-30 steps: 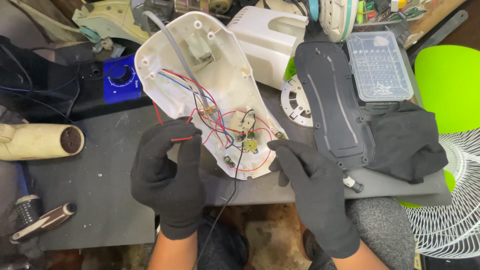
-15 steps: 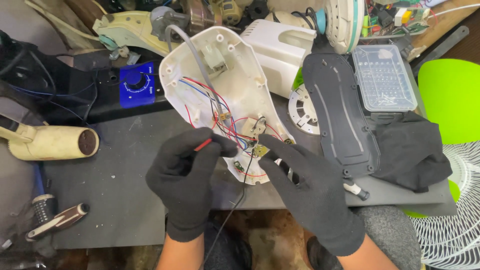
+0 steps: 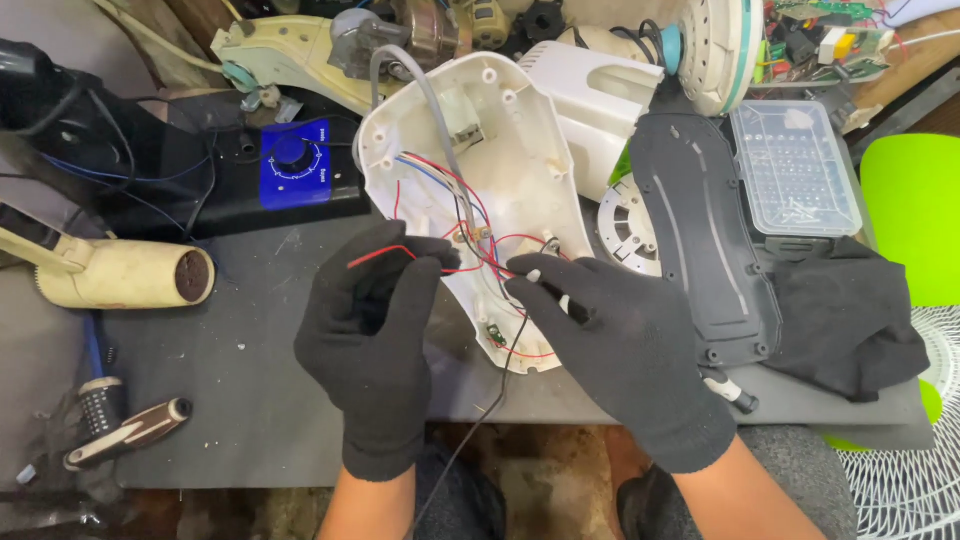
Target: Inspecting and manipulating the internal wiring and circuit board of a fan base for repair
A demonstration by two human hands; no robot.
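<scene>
My left hand (image 3: 375,335), gloved black, pinches a red wire (image 3: 385,252) between thumb and fingers. My right hand (image 3: 625,345), also gloved, is closed around a slim tool (image 3: 545,287) whose tip touches the wiring inside the white plastic housing (image 3: 500,160). Left of the housing sits a blue-faced control box (image 3: 295,175); right of it lies a black panel (image 3: 700,240).

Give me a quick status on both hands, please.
Left hand pinching red wire. Right hand gripping tool over white housing. Nothing blocking.
</scene>
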